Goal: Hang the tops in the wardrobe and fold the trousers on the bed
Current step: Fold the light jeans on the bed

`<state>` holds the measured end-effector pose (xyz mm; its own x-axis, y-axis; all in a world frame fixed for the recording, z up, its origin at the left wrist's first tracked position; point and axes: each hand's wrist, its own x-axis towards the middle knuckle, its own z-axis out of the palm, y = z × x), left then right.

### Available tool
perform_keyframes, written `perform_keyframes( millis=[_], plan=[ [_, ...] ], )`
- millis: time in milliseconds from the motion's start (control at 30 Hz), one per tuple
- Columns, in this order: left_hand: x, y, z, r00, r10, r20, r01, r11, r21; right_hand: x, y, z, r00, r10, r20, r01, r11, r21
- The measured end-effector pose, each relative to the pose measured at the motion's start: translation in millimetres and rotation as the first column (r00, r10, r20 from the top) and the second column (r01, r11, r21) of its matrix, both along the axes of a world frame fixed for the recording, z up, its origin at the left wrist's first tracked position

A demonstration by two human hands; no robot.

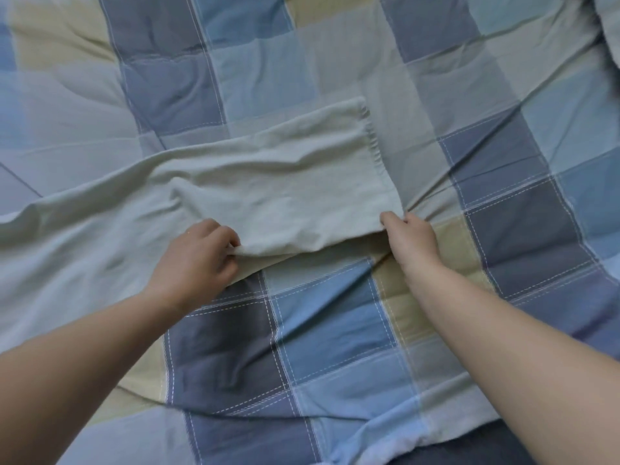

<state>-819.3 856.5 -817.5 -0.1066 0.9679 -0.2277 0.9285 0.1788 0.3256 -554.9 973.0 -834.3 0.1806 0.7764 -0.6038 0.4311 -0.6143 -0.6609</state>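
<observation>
Two bare forearms reach up from the lower corners of the frame toward its middle, over a checked quilt [335, 330] of blue, grey-blue and tan squares with white stitched lines that fills nearly the whole view. At the centre lies a pale green garment [268, 182], seemingly the trousers, spread flat on the quilt with a gathered, elastic-looking edge at its upper right and the rest of its cloth running off toward the left edge of the frame. On the left of centre, the left hand [198, 260] has its fingers curled around the garment's near edge, gripping a fold of cloth that is lifted slightly off the quilt. Right of centre, the right hand [411, 238] pinches the garment's lower right corner between thumb and fingers, and the quilt puckers into creases just beside it. Between the two hands the near edge of the garment is raised, casting a shadow on the quilt below. A darker rumpled patch sits in the upper right corner.
</observation>
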Motion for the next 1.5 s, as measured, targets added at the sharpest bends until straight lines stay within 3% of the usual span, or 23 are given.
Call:
perform_keyframes(
  millis=[67, 167, 300, 433, 500, 600, 700, 767, 900, 1100, 1267, 1367, 1500],
  plan=[
    [2.9, -6.3, -4.0, 0.996, -0.081, -0.049, 0.08, 0.997, -0.022, 0.3, 7.8, -4.2, 0.999, 0.015, -0.035, -0.018, 0.996, -0.084],
    [10.9, -12.3, -9.6, 0.998, -0.002, -0.059, 0.003, 1.0, 0.015, -6.0, 21.6, -9.4, 0.987, -0.053, -0.154, 0.023, 0.981, -0.194],
    [30.4, -17.5, -8.1, 0.993, 0.114, 0.006, -0.114, 0.99, 0.079, 6.8, 26.3, -8.3, 0.978, -0.202, -0.054, 0.206, 0.977, 0.061],
    [51.4, -31.3, -2.7, 0.994, 0.049, 0.102, -0.054, 0.997, 0.05, 56.2, 34.5, 1.0, 0.899, -0.439, -0.007, 0.432, 0.883, 0.184],
    [62.2, -41.9, -2.3, 0.992, -0.027, 0.122, 0.024, 0.999, 0.025, 80.7, 29.5, 3.0, 0.881, -0.471, -0.05, 0.473, 0.877, 0.085],
    [75.4, -54.0, -7.7, 0.989, -0.057, 0.134, 0.062, 0.998, -0.031, 96.2, 21.2, 7.3, 0.797, -0.526, -0.297, 0.5, 0.85, -0.166],
    [75.7, -53.4, -15.6, 0.991, 0.045, 0.126, -0.042, 0.999, -0.024, 94.3, 19.3, 6.3, 0.753, -0.519, -0.404, 0.487, 0.853, -0.188],
    [73.4, -50.5, -16.8, 0.99, 0.075, 0.117, -0.072, 0.997, -0.036, 89.1, 16.9, 4.1, 0.783, -0.484, -0.39, 0.457, 0.874, -0.167],
    [64.5, -49.4, -11.6, 0.992, -0.015, 0.126, 0.023, 0.998, -0.056, 80.8, 22.6, 2.0, 0.889, -0.405, -0.214, 0.384, 0.914, -0.131],
    [55.0, 44.1, -6.2, 0.995, 0.033, 0.093, -0.037, 0.998, 0.043, 79.2, 27.8, -4.6, 0.821, -0.541, -0.183, 0.565, 0.815, 0.127],
    [82.5, 128.0, -8.2, 0.993, -0.01, 0.115, 0.019, 0.996, -0.083, 84.6, 14.4, -19.8, 0.809, -0.515, -0.284, 0.522, 0.851, -0.057],
    [103.8, 156.7, -11.2, 0.988, -0.007, 0.151, 0.027, 0.991, -0.128, 93.0, 15.5, -24.1, 0.721, -0.543, -0.43, 0.537, 0.83, -0.148],
    [130.3, 193.4, -16.8, 0.958, 0.135, 0.254, -0.109, 0.987, -0.114, 100.1, 12.0, -34.0, 0.679, -0.541, -0.496, 0.541, 0.826, -0.159]
  ],
)
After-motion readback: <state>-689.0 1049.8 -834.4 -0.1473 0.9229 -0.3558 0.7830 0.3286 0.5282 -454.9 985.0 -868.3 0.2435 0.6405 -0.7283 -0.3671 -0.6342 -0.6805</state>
